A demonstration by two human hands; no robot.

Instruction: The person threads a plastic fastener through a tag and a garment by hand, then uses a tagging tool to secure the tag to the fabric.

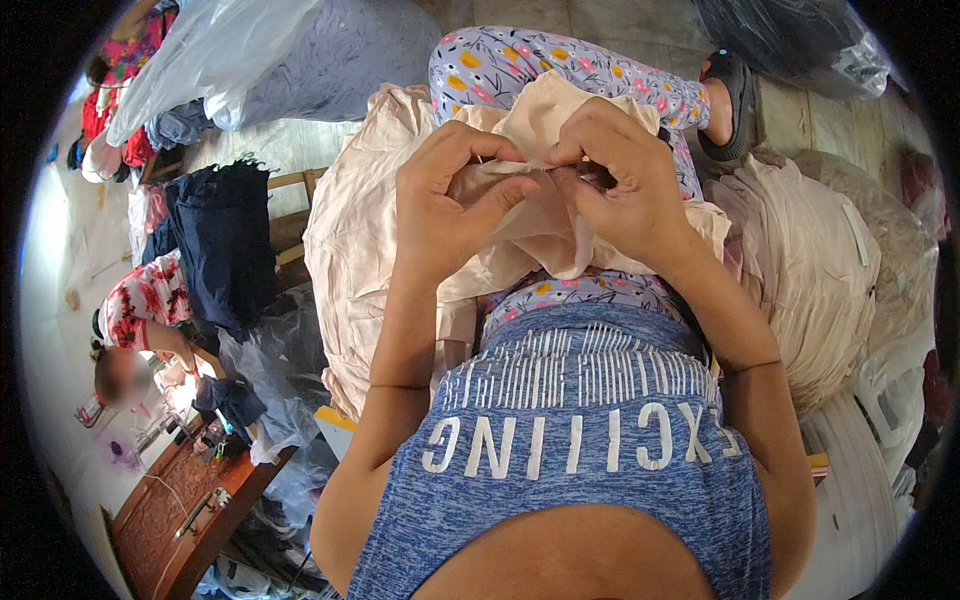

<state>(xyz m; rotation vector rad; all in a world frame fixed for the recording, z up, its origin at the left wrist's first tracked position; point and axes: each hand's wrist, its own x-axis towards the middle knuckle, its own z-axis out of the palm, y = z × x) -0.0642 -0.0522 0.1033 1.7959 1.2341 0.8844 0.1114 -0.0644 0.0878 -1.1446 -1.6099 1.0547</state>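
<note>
head-worn view, steeply downward, close over lap

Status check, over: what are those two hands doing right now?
Left hand, right hand: both pinching cream cloth. Cloth bunched over lap. Nothing in the way.

The fingers (500, 190) of both hands pinch into the cream cloth (350, 250) – what they grip between them is hidden. A small dark thing under the right hand (625, 175) is too covered to tell.
</note>
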